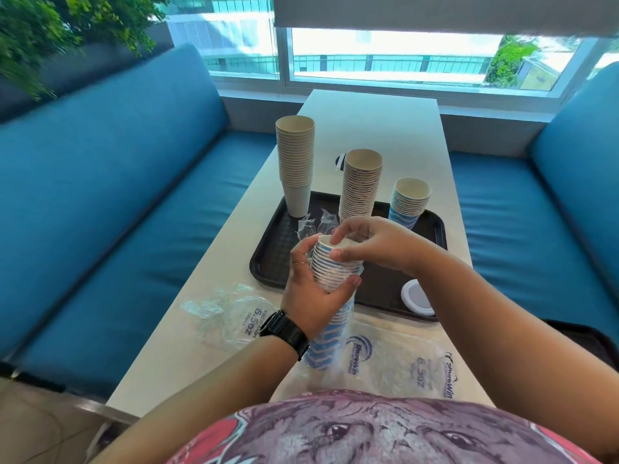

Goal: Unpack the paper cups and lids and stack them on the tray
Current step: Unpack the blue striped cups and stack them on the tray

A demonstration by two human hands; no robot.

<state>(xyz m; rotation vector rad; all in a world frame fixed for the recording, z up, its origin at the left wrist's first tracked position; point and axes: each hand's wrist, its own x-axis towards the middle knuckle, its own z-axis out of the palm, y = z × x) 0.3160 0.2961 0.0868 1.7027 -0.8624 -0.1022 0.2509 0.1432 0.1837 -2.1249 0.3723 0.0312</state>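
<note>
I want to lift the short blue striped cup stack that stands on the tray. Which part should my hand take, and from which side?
Take the short blue striped stack around its lower half, where the bottom cup's wall is bare. Come from the right, since the taller brown-rimmed stack stands close on its left and the tray edge lies open on the right. It stands upright, so a sideways wrap probably suits better than pinching the rim.

Head view, sole camera: worn on the person's head, wide-angle, faced forward and down along the table (368,105) toward the window (385,58). Close on both hands (321,289) above the tray (268,262); edges bowed. No second view shared the scene.
</note>
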